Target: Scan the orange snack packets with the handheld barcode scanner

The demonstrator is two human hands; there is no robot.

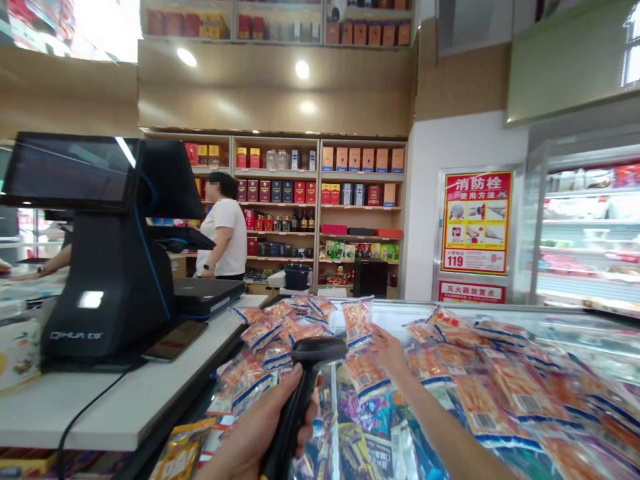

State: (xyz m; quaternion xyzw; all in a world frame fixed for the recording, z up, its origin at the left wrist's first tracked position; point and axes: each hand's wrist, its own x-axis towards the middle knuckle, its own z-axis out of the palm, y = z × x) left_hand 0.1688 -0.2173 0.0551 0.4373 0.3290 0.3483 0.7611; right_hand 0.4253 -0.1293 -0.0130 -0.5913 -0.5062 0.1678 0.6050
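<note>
While a black handheld scanner [317, 348] is gripped by the left hand [263, 417], a clear packet [356, 323] of orange food, marked with a barcode, is pinched at its edge by the right hand [387, 348]. Similar packets [483, 400] are spread to the right of the right hand and beyond the left. All are borne by a glass-topped case [390, 305], through which colourful bags [375, 457] are seen beneath the hands. To the left of the left hand, a white counter [115, 417] is occupied by a phone [175, 340] and a dual-screen terminal [105, 273]. Far beyond both hands, shelves [363, 207] are stocked with boxes [355, 160]; a person [225, 230] in white is seen before them.
</note>
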